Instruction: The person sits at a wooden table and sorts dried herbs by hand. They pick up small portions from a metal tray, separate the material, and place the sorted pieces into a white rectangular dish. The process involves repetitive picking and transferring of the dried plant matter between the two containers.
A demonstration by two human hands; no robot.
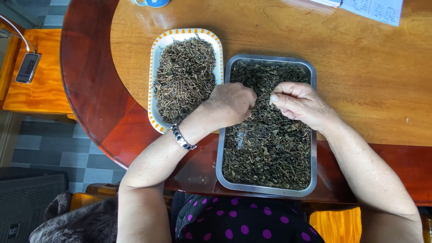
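Head view. You are working at a round wooden table (360,81), looking straight down at both hands.

Your left hand (230,104) is hovering over the upper left part of the metal tray (268,191), curled closed, with the fingertips pinched down into the dried leaves (267,153). Whether anything is caught between those fingertips cannot be told, because the knuckles are hiding them. A metal bracelet (182,137) is sitting on that wrist.

Your right hand (299,103) is hovering over the upper middle of the same tray, just beside the left hand. Its fingers are folded inward, with the thumb pressing against them in a pinch. What the pinch is gripping is too small to tell.

The metal tray is lying in front of you, with its near edge at the dark red rim of the table. The dried leaves are filling it nearly wall to wall.

The oval plate (154,58), white with an orange-dashed border, is lying touching the tray's left wall, farther from you. It is carrying a heap of dried stems (184,76). Your left forearm is crossing over its near corner.

A sheet of paper (373,9) is lying at the far right edge of the table, well apart from both hands.
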